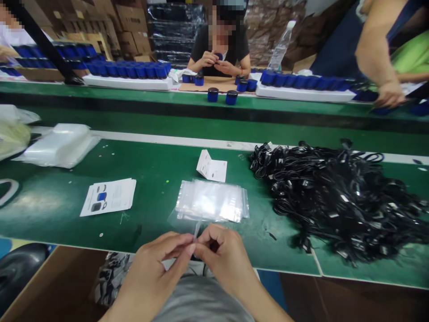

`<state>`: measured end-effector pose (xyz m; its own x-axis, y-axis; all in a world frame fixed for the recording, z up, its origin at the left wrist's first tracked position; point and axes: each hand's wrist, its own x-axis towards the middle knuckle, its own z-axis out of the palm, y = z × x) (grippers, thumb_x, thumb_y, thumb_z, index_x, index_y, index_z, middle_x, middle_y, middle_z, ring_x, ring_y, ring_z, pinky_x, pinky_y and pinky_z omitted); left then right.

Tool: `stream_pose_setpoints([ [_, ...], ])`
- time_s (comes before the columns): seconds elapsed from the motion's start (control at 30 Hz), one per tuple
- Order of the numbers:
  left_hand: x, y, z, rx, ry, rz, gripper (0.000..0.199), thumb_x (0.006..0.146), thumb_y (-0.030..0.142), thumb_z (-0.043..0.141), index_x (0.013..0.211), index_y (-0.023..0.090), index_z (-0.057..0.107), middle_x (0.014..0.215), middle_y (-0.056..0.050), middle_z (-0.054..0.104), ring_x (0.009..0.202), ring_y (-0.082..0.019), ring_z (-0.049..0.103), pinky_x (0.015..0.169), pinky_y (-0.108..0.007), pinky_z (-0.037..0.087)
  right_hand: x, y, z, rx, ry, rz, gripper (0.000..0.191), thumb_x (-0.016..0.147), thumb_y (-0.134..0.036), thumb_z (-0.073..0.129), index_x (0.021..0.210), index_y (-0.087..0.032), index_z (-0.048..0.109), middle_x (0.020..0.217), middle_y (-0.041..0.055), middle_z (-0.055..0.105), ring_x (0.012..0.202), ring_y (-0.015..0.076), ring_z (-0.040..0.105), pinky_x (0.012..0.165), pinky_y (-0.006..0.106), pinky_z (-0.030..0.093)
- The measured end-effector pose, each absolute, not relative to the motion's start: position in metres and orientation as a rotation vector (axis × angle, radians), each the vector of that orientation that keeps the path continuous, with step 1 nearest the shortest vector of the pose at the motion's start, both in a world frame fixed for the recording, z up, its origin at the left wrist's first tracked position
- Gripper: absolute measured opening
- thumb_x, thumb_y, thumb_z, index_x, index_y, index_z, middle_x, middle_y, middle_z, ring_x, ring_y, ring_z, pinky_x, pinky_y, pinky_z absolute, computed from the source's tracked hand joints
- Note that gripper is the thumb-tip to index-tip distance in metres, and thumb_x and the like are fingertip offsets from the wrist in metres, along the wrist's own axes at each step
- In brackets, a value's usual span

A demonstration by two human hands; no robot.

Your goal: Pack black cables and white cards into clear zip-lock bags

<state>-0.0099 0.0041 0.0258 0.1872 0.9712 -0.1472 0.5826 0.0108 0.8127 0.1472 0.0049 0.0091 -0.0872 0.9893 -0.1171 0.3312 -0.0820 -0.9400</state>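
My left hand (169, 257) and my right hand (223, 252) meet at the table's near edge, fingertips pinched together. Between them is a clear plastic zip bag (197, 230), seen nearly edge-on as a thin pale strip. Just beyond my fingers lies a stack of clear zip bags (211, 201). A folded leaflet (217, 170) stands partly opened behind that stack. To the left rests a pile of printed leaflets (109, 197). On the right spreads a big heap of black USB cables (335, 197). The lower part of the held bag is hidden by my hands.
A packet of clear plastic bags (62, 143) and a tape roll (8, 191) lie at the left. Across the green table (147, 161), a person (219, 49) handles a small dark object. Blue jars (134, 70) fill white trays. Another person's arm (378, 49) reaches in.
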Motion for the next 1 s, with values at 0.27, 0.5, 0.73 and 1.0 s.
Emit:
stream_pose_setpoints([
  [0.27, -0.005, 0.006, 0.030, 1.534, 1.472, 0.602, 0.024, 0.080, 0.036, 0.057, 0.074, 0.020, 0.074, 0.065, -0.001, 0.067, 0.062, -0.017, 0.064, 0.053, -0.021, 0.049, 0.145, 0.005, 0.006, -1.472, -1.477, 1.256, 0.021, 0.071, -0.015, 0.068, 0.055, -0.017, 0.055, 0.051, -0.0067, 0.049, 0.046, 0.0075, 0.040, 0.045, 0.019, 0.027],
  [0.5, -0.010, 0.016, 0.031, 1.508, 1.420, 0.430, 0.021, 0.080, 0.032, 0.054, 0.071, 0.018, 0.067, 0.063, 0.001, 0.061, 0.062, -0.015, 0.057, 0.054, -0.020, 0.043, 0.153, 0.003, 0.013, -1.268, -1.679, 1.261, 0.015, 0.087, -0.016, 0.053, 0.072, -0.019, 0.055, 0.067, -0.0039, 0.053, 0.061, 0.0107, 0.050, 0.057, 0.020, 0.036],
  [0.73, -0.010, 0.018, 0.028, 1.817, 1.353, 0.313, 0.028, 0.085, 0.026, 0.042, 0.058, 0.020, 0.041, 0.055, 0.006, 0.045, 0.052, -0.010, 0.044, 0.048, -0.018, 0.033, 0.151, 0.002, 0.015, -1.253, -1.928, 1.061, 0.019, 0.088, -0.011, 0.043, 0.071, -0.019, 0.046, 0.070, -0.0022, 0.053, 0.064, 0.0113, 0.050, 0.057, 0.020, 0.033],
  [1.0, -0.015, 0.021, -0.003, 1.902, 1.510, 0.554, 0.026, 0.081, 0.022, 0.038, 0.056, 0.021, 0.033, 0.052, 0.007, 0.034, 0.048, -0.010, 0.035, 0.047, -0.020, 0.028, 0.140, 0.015, 0.014, -1.640, -1.939, 0.414, 0.023, 0.082, -0.013, 0.044, 0.060, -0.020, 0.047, 0.052, -0.0029, 0.051, 0.046, 0.0125, 0.045, 0.057, 0.027, 0.029],
])
